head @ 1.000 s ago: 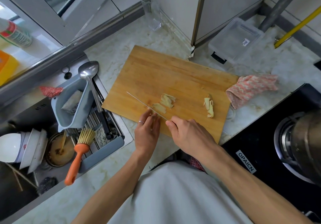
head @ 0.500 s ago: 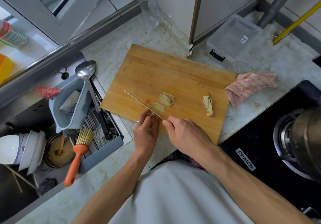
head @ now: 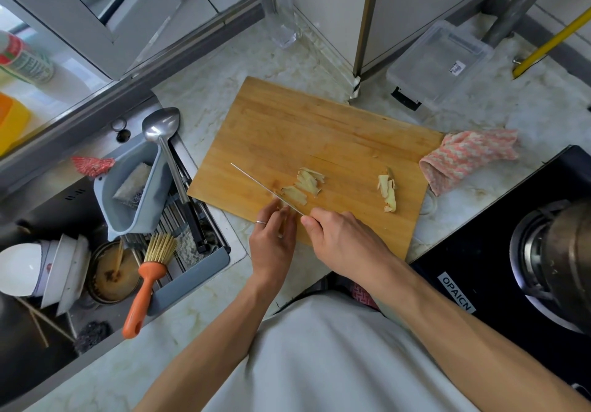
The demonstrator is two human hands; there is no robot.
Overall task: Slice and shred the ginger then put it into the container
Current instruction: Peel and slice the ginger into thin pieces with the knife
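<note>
Starting at the far left, a sink (head: 48,207) holds stacked white bowls (head: 38,271), a brown-stained pot (head: 110,272) and a dark scourer (head: 92,335). Over its right side sits a grey rack (head: 192,280) with a grey caddy (head: 134,194), a steel ladle (head: 166,143) lying along it and an orange-handled brush (head: 147,283) propped on its edge.

Next comes the board (head: 303,130), lying at a slant on the pale marble counter (head: 204,85). The left hand (head: 271,239) rests at the board's near edge, fingers bent down onto a piece of ginger that it mostly hides; a ring shows on one finger. The knife (head: 265,188) is seen edge-on, its thin blade running from the board's left part down to the right hand (head: 339,239), which is wrapped round the handle, thumb forward. Just right of the blade lie the slices (head: 302,186), a small loose pile touching the board. Well apart to the right lies a second heap, the peelings (head: 388,189), also on the board.

Behind the board stand a glass (head: 281,12) and, further right, the clear container (head: 438,60) near the wall corner, apart from the ginger. A pink cloth (head: 470,156) lies at the board's right end. At the far right is a black hob (head: 499,251) with a steel pot (head: 569,251) on its burner.
</note>
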